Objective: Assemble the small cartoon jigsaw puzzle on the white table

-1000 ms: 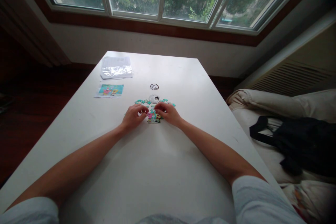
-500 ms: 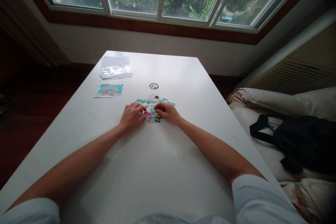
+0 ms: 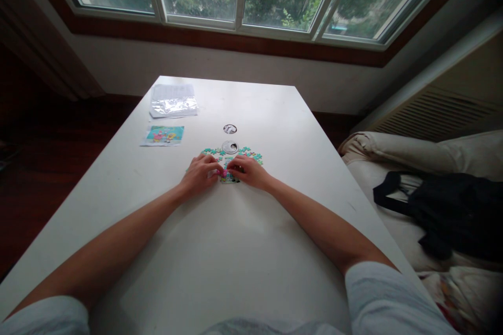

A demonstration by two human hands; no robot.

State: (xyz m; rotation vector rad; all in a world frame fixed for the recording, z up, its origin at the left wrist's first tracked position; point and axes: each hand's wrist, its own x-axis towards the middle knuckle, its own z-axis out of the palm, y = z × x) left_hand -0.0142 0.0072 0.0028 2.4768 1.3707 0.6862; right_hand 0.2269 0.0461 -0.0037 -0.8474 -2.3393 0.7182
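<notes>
Since half a second ago our right hand (image 3: 248, 171) has been sliding a little leftward, so its fingertips are now meeting those of our left hand (image 3: 198, 174) over the joined puzzle cluster (image 3: 229, 178). We are pinching both hands together on a small pink piece (image 3: 222, 171) at the cluster's upper edge; each grip is nearly closed, thumb and forefinger curled in, though we cannot tell which hand is actually bearing the piece. We are resting both wrists on the table (image 3: 220, 251), probably to steady the fine fitting.

The cluster is lying flat near the table's middle, just beneath our fingertips, and the little we are seeing of it is too hidden for its long axis to be told. Loose teal pieces (image 3: 251, 154) are lying scattered just beyond, beside a round grommet (image 3: 230, 147). The reference picture (image 3: 165, 134) and a clear bag (image 3: 173, 100) are sitting well apart, far left.
</notes>
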